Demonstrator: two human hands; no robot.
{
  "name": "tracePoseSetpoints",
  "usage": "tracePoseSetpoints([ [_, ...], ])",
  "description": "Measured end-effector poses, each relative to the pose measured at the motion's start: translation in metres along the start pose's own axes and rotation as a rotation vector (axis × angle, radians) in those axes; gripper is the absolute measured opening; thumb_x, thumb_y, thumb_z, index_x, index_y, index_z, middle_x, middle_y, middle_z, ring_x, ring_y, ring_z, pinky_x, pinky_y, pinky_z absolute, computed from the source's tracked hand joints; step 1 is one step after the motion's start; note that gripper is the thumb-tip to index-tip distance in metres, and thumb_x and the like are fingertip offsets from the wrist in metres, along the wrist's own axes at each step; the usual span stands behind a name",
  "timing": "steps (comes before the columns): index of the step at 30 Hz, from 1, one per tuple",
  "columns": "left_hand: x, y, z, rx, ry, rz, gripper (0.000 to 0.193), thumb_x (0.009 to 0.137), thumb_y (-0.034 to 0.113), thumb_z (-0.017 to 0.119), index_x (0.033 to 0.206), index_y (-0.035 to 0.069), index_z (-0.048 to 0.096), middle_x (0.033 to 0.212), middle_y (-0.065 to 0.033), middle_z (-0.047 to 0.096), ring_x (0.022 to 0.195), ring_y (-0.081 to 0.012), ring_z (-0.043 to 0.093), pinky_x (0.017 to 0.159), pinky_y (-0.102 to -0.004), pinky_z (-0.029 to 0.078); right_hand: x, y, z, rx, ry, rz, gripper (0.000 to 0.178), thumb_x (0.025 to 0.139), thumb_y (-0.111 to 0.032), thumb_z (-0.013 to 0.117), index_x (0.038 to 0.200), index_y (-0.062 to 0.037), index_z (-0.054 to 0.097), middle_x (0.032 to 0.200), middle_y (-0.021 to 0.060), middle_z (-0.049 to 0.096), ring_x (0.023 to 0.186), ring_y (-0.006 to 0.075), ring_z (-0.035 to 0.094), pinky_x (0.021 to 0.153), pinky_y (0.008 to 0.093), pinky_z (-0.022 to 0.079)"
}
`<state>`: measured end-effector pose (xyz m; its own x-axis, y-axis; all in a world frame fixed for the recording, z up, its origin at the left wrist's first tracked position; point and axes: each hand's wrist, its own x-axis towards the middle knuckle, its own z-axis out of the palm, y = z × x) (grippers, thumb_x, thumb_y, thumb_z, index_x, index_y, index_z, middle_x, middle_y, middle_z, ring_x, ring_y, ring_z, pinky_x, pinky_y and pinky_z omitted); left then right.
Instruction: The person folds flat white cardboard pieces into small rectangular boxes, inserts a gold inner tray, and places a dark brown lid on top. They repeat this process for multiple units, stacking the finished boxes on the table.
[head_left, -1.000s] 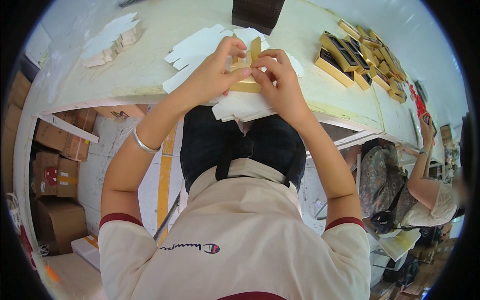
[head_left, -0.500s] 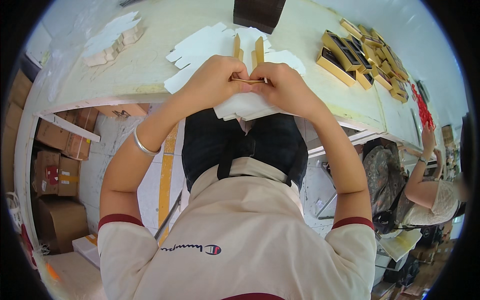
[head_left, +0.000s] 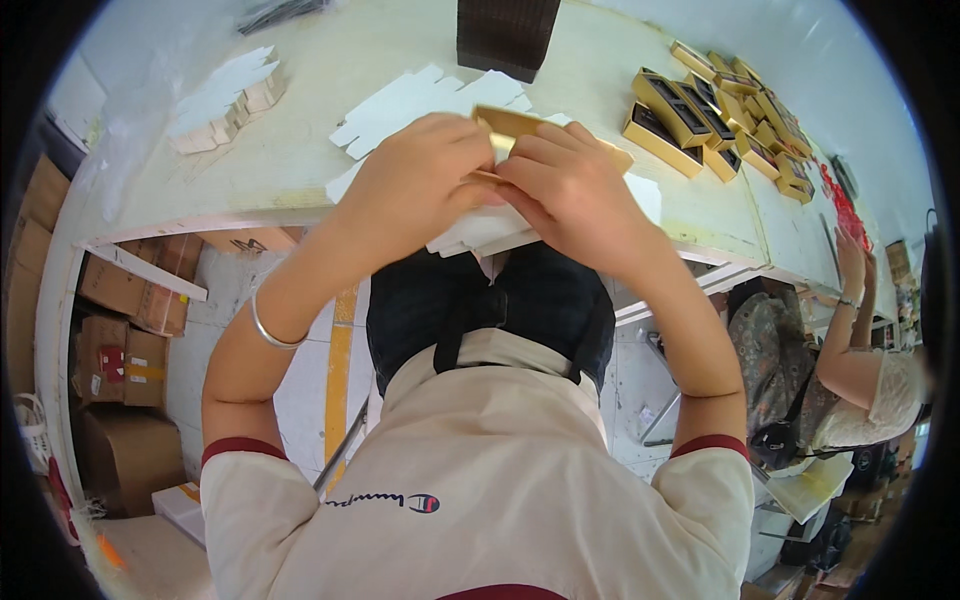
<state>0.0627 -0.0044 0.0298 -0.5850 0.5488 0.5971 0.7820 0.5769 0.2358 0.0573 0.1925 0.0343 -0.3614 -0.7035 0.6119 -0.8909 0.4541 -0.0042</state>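
Note:
A partly folded gold card box (head_left: 508, 122) is between my hands over the table's near edge, its gold panel slanting up behind the fingers. My left hand (head_left: 425, 165) is closed with thumb and fingers on the box's near left end. Closed over the near and right part is my right hand (head_left: 570, 185), its fingers bent over the card. Much of the box is hidden by both hands. Beneath them lie flat white die-cut card blanks (head_left: 400, 108), fanned out and reaching over the edge above my lap.
Gold boxes with dark inserts (head_left: 668, 108) are heaped at the right. A dark brown block (head_left: 505, 38) stands at the back. White blanks are stacked (head_left: 225, 105) at the left. At far right, a co-worker's hands (head_left: 852, 262) are near red pieces (head_left: 840, 200).
The box's two upright gold flaps now appear as one slanting gold panel. My right hand has turned and moved over the card, while the left has shifted slightly left.

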Motion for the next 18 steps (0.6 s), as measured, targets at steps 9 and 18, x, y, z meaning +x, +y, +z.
tracePoseSetpoints([
  [9, 0.0, -0.078, -0.019, -0.36, -0.37, -0.133, 0.008, 0.076, -0.001, 0.064, 0.083, -0.002, 0.06, 0.11, -0.0103, 0.062, 0.104, -0.0251, 0.056, 0.092, -0.0325, 0.044, -0.037, 0.031, -0.015, 0.543, -0.119, 0.316, 0.038, 0.086, -0.007, 0.059, 0.123, -0.0089, 0.057, 0.118, 0.0109, 0.057, 0.094, 0.0246, 0.055, 0.083, 0.0335, 0.045],
  [18, -0.012, -0.031, -0.007, -0.023, -0.366, -0.135, 0.035, 0.069, -0.001, 0.069, 0.103, 0.008, 0.066, 0.128, -0.0076, 0.052, 0.118, -0.0268, 0.047, 0.099, -0.0342, 0.041, -0.031, 0.01, 0.003, 0.659, -0.303, 0.416, 0.031, 0.085, -0.005, 0.061, 0.115, -0.003, 0.058, 0.086, 0.0085, 0.061, 0.076, 0.0161, 0.054, 0.069, 0.0275, 0.045],
])
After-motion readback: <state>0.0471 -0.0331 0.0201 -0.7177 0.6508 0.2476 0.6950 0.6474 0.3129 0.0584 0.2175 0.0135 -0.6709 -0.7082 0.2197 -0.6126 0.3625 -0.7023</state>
